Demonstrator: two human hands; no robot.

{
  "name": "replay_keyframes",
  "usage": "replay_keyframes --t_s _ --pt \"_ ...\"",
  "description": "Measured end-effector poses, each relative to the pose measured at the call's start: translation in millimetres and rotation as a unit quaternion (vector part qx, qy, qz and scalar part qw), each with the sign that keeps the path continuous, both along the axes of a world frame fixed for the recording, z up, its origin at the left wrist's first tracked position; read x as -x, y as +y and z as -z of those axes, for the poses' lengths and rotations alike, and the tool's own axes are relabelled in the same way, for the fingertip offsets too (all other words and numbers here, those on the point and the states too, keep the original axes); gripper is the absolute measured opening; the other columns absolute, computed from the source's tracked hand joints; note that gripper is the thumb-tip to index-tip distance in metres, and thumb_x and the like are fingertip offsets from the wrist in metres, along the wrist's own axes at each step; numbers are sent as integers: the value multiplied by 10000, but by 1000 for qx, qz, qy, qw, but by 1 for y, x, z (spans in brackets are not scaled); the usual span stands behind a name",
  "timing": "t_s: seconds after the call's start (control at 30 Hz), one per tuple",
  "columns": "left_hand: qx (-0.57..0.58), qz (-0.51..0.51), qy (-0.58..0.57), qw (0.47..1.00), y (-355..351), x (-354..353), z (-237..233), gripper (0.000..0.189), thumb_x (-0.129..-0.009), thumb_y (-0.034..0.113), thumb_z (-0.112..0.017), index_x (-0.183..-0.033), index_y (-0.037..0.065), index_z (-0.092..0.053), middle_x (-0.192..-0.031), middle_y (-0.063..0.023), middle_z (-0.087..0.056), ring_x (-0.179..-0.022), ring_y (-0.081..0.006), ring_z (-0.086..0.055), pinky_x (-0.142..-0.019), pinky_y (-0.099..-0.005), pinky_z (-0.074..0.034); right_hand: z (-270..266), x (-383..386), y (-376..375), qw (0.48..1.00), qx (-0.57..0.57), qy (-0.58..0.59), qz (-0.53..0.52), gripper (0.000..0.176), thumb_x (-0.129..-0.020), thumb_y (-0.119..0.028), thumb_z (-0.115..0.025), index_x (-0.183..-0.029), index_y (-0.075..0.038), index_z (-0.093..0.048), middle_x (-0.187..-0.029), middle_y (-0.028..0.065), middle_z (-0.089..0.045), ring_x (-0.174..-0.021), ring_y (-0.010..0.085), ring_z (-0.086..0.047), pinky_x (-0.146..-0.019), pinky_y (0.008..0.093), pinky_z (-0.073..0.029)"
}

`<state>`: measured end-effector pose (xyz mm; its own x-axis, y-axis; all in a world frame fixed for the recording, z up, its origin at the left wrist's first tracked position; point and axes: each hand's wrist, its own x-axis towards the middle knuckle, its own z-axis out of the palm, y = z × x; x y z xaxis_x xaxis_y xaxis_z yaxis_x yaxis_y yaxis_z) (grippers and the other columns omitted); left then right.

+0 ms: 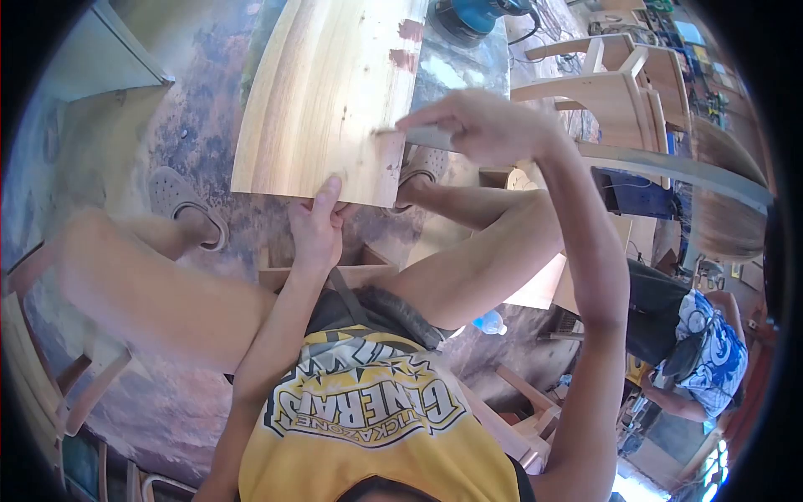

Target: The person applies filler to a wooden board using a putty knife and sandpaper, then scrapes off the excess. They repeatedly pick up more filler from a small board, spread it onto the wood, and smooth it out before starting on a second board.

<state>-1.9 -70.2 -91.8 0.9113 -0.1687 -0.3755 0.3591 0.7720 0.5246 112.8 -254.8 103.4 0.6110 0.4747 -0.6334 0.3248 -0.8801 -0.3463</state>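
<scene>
Your right hand (485, 125) has its grip closed on a flat scraper (422, 136), whose tip touches the wooden board (326, 92) near its lower right corner. Your left hand (318, 224) grips the board's near edge, which lies between your feet. A blue sander (477, 15) sits beyond the board.

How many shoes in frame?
2. One shoe left of the wooden board; the other under the board's near right corner, below the right hand holding a scraper, partly hidden. The co-worker's feet are out of view.
</scene>
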Motion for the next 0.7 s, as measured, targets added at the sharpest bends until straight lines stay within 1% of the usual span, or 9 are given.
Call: replay_keyframes --t_s 0.07,0.1,0.17,0.2,0.3,0.33,0.43,0.57,0.7 --pt "-9 3 -4 1000 1 -7 -9 371 -930 148 -569 -1237 -43 -483 -1157 -172 -620 -1024 -275 -656 -869 -440 -565 4 27 -7 991 -113 -38 56 604 -684 74 -520 -1282 0 -556 -1062 246 -646 -756 288 -610 -710 383 -482" --pt "-14 1 -3 1000 0 -14 -13 394 -935 162 -565 -1257 -42 -465 -1183 -177 -604 -1047 -283 -644 -888 -449 -551 1 44 0 991 -114 -33 56 604 -684 74 -520 -1282 0 -556 -1062 246 -646 -756 288 -610 -710 383 -482" --pt "-19 2 -2 1000 1 -16 -16 417 -941 176 -561 -1277 -41 -446 -1209 -181 -589 -1071 -290 -632 -908 -459 -538 -3 68 14 969 -57 -206 121 545 -679 36 -537 -1219 -10 -589 -1100 188 -658 -1009 345 -627 -839 388 -515" --pt "-21 1 3 1000 3 -16 -16 440 -943 188 -559 -1297 -38 -426 -1238 -185 -568 -1108 -295 -609 -934 -469 -517 24 77 6 942 -113 -300 96 587 -671 49 -554 -1255 -8 -549 -1173 171 -632 -1105 319 -597 -892 392 -500" --pt "-20 -1 5 1000 0 -17 -17 478 -944 208 -559 -1326 -29 -396 -1280 -187 -535 -1162 -302 -573 -971 -481 -485 57 90 16 921 -76 -367 103 598 -662 63 -550 -1256 -8 -538 -1250 148 -595 -1195 294 -547 -959 377 -466" --pt "-16 -1 0 1000 -1 -17 -16 491 -944 216 -561 -1336 -23 -386 -1295 -186 -523 -1179 -303 -559 -983 -485 -473 63 91 20 929 -50 -351 104 584 -672 47 -571 -1253 7 -521 -1296 149 -563 -1236 285 -514 -1003 369 -430" --pt "-4 -2 2 1000 -1 -16 -11 482 -943 214 -564 -1334 -14 -395 -1289 -179 -531 -1172 -303 -561 -980 -478 -472 69 98 33 935 -8 -337 112 596 -684 -11 -646 -1267 -10 -522 -1331 146 -541 -1244 293 -506 -1002 382 -439" --pt "0 -3 2 1000 -1 -17 -10 480 -945 218 -563 -1334 -9 -398 -1289 -179 -532 -1171 -302 -559 -984 -479 -463 57 111 42 946 5 -310 98 578 -677 2 -637 -1244 7 -526 -1295 144 -567 -1228 296 -520 -995 372 -444" --pt "2 -5 -3 1000 -2 -17 -11 482 -945 219 -561 -1332 -15 -395 -1286 -181 -531 -1176 -311 -556 -987 -486 -460 28 109 37 971 -3 -227 68 576 -691 -47 -663 -1253 -53 -536 -1245 119 -601 -1152 294 -565 -913 383 -481"
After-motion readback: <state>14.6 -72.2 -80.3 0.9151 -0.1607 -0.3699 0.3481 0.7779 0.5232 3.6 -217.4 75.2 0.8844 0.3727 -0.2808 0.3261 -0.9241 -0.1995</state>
